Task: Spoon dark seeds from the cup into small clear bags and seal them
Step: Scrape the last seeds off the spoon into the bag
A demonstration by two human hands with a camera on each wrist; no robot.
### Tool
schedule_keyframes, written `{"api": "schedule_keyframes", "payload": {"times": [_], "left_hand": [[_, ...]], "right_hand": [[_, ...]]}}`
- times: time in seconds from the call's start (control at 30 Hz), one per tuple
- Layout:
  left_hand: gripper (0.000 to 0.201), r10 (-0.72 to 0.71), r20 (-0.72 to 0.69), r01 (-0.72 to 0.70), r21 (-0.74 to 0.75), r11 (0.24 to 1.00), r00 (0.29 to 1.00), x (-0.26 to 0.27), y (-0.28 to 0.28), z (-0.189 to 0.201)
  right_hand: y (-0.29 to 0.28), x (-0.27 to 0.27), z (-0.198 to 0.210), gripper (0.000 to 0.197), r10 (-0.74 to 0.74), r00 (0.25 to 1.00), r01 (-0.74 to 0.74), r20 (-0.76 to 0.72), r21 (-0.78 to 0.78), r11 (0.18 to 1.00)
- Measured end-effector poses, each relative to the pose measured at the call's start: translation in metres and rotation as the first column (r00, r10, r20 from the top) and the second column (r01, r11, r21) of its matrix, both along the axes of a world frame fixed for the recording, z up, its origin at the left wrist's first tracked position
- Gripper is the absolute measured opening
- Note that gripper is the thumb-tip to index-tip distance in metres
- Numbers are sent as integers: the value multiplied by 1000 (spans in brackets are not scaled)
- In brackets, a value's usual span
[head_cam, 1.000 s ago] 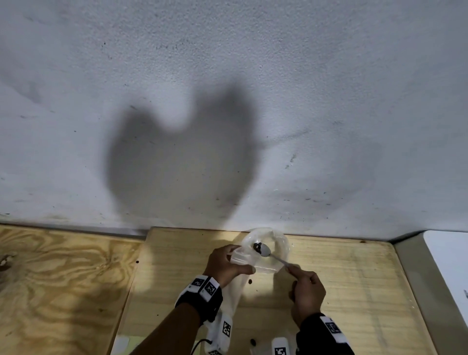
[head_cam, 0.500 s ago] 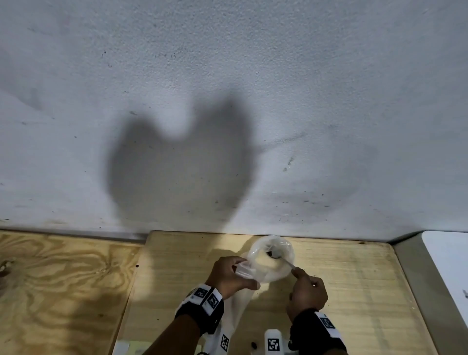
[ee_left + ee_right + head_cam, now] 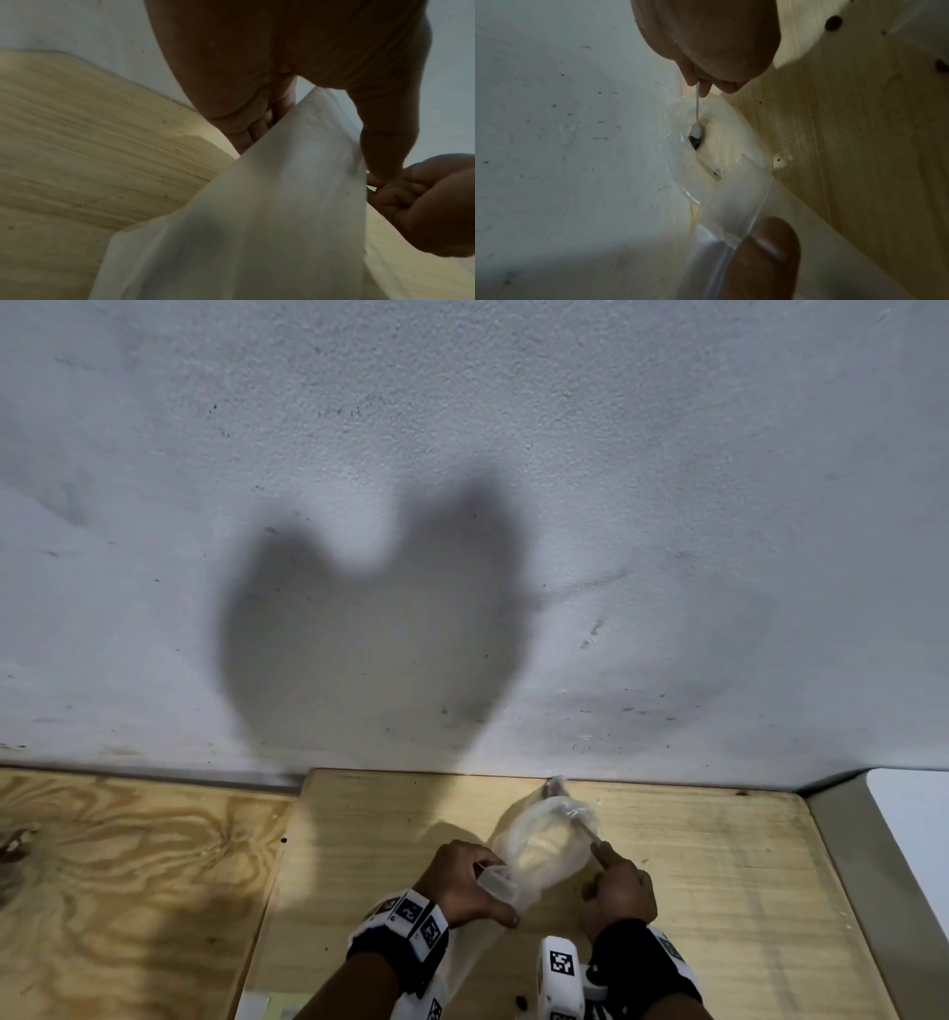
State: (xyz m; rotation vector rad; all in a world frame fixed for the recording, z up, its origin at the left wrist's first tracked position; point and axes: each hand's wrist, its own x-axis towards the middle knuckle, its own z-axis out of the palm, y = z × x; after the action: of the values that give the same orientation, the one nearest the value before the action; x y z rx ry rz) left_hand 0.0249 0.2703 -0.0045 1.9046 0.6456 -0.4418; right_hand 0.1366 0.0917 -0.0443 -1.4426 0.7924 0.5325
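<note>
Two hands work over a plywood surface (image 3: 719, 891) set against a pale grey wall (image 3: 462, 454). The left hand (image 3: 464, 886) grips the rim of a small clear bag (image 3: 544, 855), its fingers curled round a bunched edge of the plastic and its thumb laid along the lower side, so the mouth of the bag stands open and faces up toward the head camera. The right hand (image 3: 619, 891) pinches the thin handle of a small metal spoon (image 3: 696, 130) between thumb and fingertips, the forefinger stretched along the handle toward the bag. The spoon's bowl is inside the mouth of the bag and carries a few dark seeds (image 3: 695, 141); in the right wrist view one more dark seed (image 3: 715, 173) lies lower down inside the plastic. The far end of the bag points toward the wall, lifted clear of the wood there, while more pale plastic hangs down below the left hand toward the near edge. Both wrists wear black bands with white blocks bearing printed square markers (image 3: 411, 914). A few dark seeds lie loose on the wood near the right wrist (image 3: 521, 1001). A large shadow (image 3: 375, 634) falls on the wall behind the hands. The cup is not seen in any view.
</note>
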Motion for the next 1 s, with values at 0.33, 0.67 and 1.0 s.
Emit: {"api": "schedule_keyframes", "payload": {"times": [0.33, 0.67, 1.0], "left_hand": [[64, -3, 5, 3, -12, 1000, 1000, 1, 10, -1], [70, 126, 107, -128, 12, 992, 986, 12, 14, -3], [54, 324, 78, -308, -162, 937, 943, 19, 16, -1]], "right_hand": [[1, 2, -6, 29, -23, 999, 23, -24, 22, 999], [-6, 1, 0, 27, -104, 992, 101, 68, 44, 994], [-27, -1, -15, 43, 84, 953, -76, 291, -38, 996]]}}
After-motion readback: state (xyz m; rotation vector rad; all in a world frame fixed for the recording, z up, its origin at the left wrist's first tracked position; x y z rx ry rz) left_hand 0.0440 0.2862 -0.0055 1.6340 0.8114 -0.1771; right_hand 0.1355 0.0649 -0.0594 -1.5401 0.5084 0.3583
